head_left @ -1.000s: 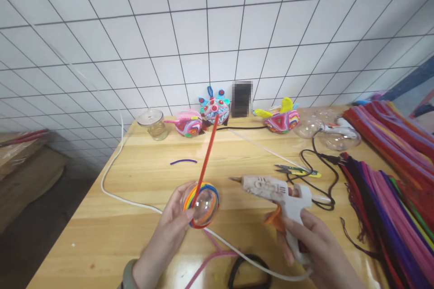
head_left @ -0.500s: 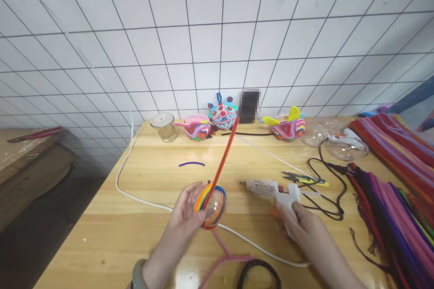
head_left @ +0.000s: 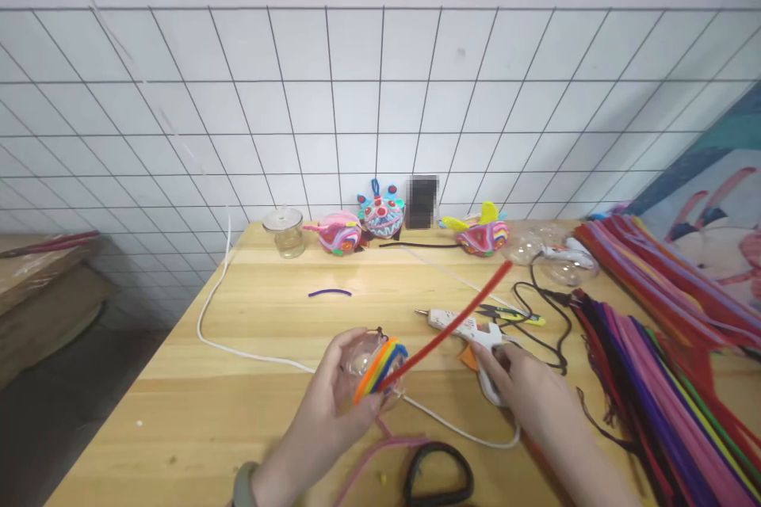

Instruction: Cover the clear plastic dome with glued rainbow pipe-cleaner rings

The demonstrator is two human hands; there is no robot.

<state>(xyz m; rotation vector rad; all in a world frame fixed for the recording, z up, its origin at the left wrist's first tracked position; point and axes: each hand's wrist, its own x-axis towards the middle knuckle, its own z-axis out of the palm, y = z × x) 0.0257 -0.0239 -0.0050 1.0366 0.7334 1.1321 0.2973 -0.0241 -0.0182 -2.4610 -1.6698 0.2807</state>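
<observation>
My left hand (head_left: pixel 336 392) is closed around a clear plastic ball (head_left: pixel 357 358) banded with orange, yellow and blue pipe cleaners. From the band a red pipe cleaner (head_left: pixel 455 321) sticks out up and to the right, its far end loose. In my right hand (head_left: pixel 523 380) is the handle of a white glue gun (head_left: pixel 457 325), its nozzle pointing left, just above the table. The red pipe cleaner crosses in front of the gun's body. Behind the gun lie yellow-handled thread snips (head_left: pixel 514 315). A short purple pipe cleaner (head_left: pixel 330 292) lies farther back.
Along the wall stand a lidded glass jar (head_left: pixel 284 234), several decorated balls (head_left: pixel 380 214) and a blurred dark panel (head_left: pixel 422 202). Pipe cleaner bundles (head_left: pixel 659 372) fill the right side. A white cord (head_left: pixel 261 359) crosses the table, and a black cable (head_left: pixel 559 337) coils behind my right hand.
The ball has been turned in my left hand, so the red pipe cleaner now leans far to the right instead of nearly upright. The camera view has tilted and shifted slightly.
</observation>
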